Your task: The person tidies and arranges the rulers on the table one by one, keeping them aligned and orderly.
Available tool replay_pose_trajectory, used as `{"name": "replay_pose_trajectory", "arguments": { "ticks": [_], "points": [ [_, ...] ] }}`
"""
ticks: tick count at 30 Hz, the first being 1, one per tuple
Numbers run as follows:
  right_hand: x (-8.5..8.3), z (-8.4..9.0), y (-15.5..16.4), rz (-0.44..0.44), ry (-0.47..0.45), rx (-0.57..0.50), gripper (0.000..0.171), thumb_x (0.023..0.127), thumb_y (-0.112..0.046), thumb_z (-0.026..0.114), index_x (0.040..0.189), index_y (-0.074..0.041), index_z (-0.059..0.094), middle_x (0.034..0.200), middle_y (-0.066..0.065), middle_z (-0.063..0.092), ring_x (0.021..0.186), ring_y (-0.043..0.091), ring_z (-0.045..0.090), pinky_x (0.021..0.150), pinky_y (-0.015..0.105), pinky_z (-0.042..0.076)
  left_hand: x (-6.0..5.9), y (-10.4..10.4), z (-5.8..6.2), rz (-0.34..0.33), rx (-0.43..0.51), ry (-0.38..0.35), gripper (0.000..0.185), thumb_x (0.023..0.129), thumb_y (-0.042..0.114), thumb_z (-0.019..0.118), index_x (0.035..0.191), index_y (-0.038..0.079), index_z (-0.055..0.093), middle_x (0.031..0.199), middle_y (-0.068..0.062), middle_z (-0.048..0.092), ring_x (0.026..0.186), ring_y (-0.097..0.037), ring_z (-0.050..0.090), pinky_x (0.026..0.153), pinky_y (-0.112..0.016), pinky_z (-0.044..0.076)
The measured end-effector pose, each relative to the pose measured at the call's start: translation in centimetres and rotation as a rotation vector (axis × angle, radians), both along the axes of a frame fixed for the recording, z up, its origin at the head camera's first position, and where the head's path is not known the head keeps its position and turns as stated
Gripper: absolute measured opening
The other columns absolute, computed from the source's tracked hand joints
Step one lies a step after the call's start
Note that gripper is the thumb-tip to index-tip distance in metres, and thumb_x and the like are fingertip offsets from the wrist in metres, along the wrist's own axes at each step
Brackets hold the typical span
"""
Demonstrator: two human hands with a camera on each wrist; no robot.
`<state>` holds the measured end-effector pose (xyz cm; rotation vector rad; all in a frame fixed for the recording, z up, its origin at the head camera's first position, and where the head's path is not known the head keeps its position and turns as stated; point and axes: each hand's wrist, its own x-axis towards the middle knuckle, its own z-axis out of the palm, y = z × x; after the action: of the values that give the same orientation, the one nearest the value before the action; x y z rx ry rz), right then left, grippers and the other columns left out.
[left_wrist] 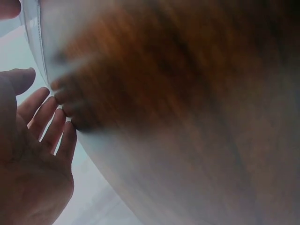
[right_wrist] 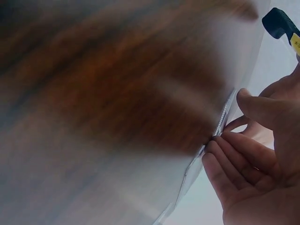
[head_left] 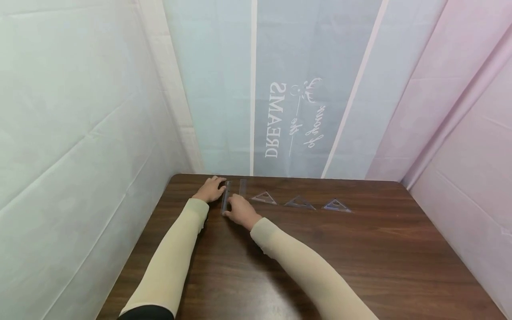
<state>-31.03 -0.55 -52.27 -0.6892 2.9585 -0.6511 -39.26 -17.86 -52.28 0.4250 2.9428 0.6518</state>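
A clear ruler (head_left: 226, 193) lies lengthwise near the table's back left corner, between my two hands. My left hand (head_left: 210, 190) rests on the table just left of its far half, thumb toward the ruler. The left wrist view shows the fingers (left_wrist: 56, 122) of that hand spread and nearly straight, tips at the tabletop. At the ruler's near half is my right hand (head_left: 242, 211), touching its right side with thumb and fingertips. In the right wrist view those fingers (right_wrist: 234, 164) are extended with a slight bend, beside the ruler's marked edge (right_wrist: 222, 115).
Right of my hands lies a second clear ruler (head_left: 242, 186). Further right, in a row, are three clear set squares (head_left: 270, 202), the last one bluish (head_left: 328, 205). The brown wooden table (head_left: 360, 266) meets hanging cloth at the back and both sides.
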Motion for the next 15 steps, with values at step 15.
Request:
{"name": "replay_pose_trajectory", "arguments": {
  "ticks": [15],
  "points": [
    [0.02, -0.08, -0.78, -0.019, 0.087, 0.091, 0.028, 0.1, -0.025, 0.081, 0.117, -0.004, 0.078, 0.117, 0.008, 0.069, 0.11, 0.022, 0.068, 0.094, 0.036, 0.059, 0.02, 0.63, -0.25, 0.02, -0.055, 0.051, 0.054, 0.114, 0.029, 0.056, 0.162, 0.006, 0.046, 0.157, -0.022, 0.046, 0.14, -0.041, 0.045, 0.114, -0.058, 0.043]
  ]
}}
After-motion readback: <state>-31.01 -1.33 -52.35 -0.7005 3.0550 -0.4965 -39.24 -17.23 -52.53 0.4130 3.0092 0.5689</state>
